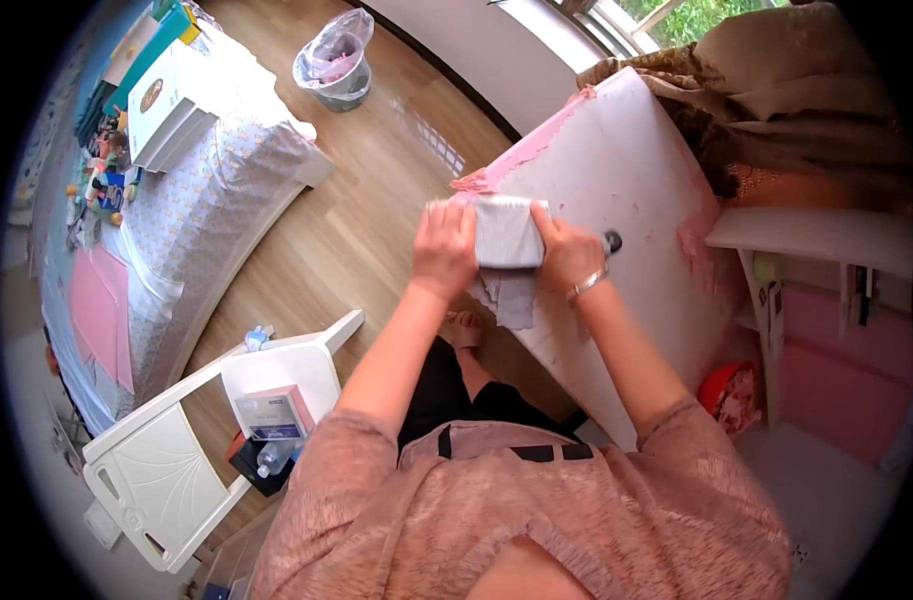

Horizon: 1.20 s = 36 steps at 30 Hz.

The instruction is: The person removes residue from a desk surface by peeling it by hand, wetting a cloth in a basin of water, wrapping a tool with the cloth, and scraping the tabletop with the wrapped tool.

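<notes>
Two hands point(445, 243) point(574, 257): closed on our gray cloth point(510, 232), left and right.
Pink scraps point(473, 183): could stick if our cloth brushes them.

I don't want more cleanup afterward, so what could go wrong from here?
The pink scraps at the edge of the table could drop onto the floor. The right hand, gripping the grey cloth with the left hand, might knock the nearby dark object.
</notes>
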{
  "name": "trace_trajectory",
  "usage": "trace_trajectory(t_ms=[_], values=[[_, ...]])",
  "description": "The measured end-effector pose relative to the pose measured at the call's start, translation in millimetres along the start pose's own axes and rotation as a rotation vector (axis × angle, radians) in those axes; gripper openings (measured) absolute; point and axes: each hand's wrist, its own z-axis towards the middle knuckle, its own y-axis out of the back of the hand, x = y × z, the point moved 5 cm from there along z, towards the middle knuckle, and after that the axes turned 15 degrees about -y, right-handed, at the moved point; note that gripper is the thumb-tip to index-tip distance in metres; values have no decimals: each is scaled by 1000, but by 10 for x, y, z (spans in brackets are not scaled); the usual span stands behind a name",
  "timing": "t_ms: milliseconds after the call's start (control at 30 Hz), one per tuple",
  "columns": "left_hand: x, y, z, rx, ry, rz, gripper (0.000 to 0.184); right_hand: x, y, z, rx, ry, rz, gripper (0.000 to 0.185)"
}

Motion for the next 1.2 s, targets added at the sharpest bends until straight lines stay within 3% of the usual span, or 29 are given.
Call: trace_trajectory(t_ms=[133,200,300,467,667,800,967,1033,1200], values=[[53,-68,65,-6,13,34,25,-25,5,125,-29,55,31,44],[-8,-4,-37,92,6,-19,26,-13,-22,-112,71,-71,20,46],[-149,65,-189,-16,-39,-34,27,20,3,-320,62,-52,39,49],[129,-90,143,7,3,-31,25,-35,-22,159,15,-53,47,50],[-139,-16,-157,-17,-45,-39,23,-32,-30,-323,-18,-35,22,44],[50,-79,154,-18,-33,-93,22,-47,41,-16,9,-113,9,42],[85,-111,209,-73,-57,-97,22,-80,-27,-16,-58,-63,43,44],[24,-103,76,15,-28,-181,24,-62,-27,-177,69,-188,27,49],[182,-199,328,-36,-36,-161,24,-97,1,118,73,-213,39,53]])
